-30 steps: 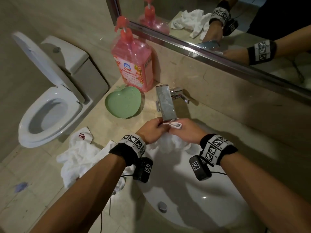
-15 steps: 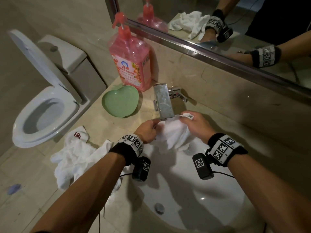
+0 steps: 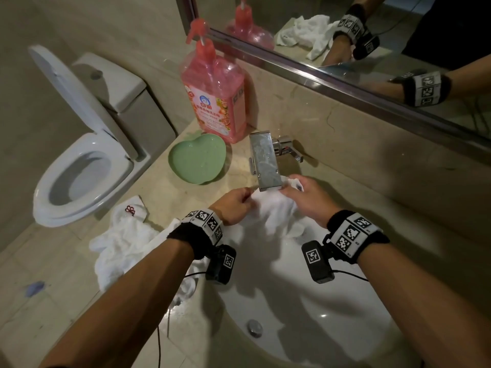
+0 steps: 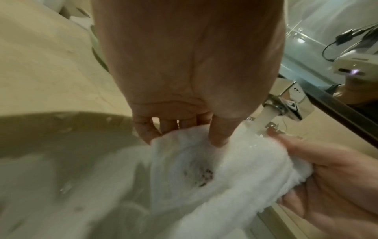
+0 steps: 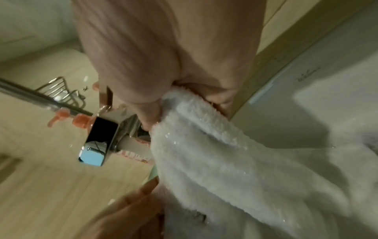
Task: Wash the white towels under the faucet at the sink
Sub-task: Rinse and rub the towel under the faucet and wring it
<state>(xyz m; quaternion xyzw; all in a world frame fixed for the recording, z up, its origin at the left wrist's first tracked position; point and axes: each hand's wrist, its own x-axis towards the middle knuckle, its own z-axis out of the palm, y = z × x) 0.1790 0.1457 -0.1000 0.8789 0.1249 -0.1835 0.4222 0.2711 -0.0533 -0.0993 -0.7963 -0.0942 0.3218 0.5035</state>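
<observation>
Left hand (image 3: 235, 208) pinches one edge of the white towel (image 3: 273, 211), which hangs between both hands right under the faucet (image 3: 265, 163). Right hand (image 3: 305, 199) grips the other edge, just beside the spout. Risks: soaked and heavy, the cloth could slip from either pinch and drop into the sink (image 3: 332, 314), and water could splash onto the spare towels (image 3: 125, 235) beside the left wrist.

A dim bathroom with beige stone walls (image 3: 345, 144) and a matching beige bench (image 3: 53, 301). A mirror (image 3: 398, 35) with a metal frame runs along the wall above it. To the left stands a white toilet (image 3: 79, 166), its lid raised against a beige cistern (image 3: 114, 83).
</observation>
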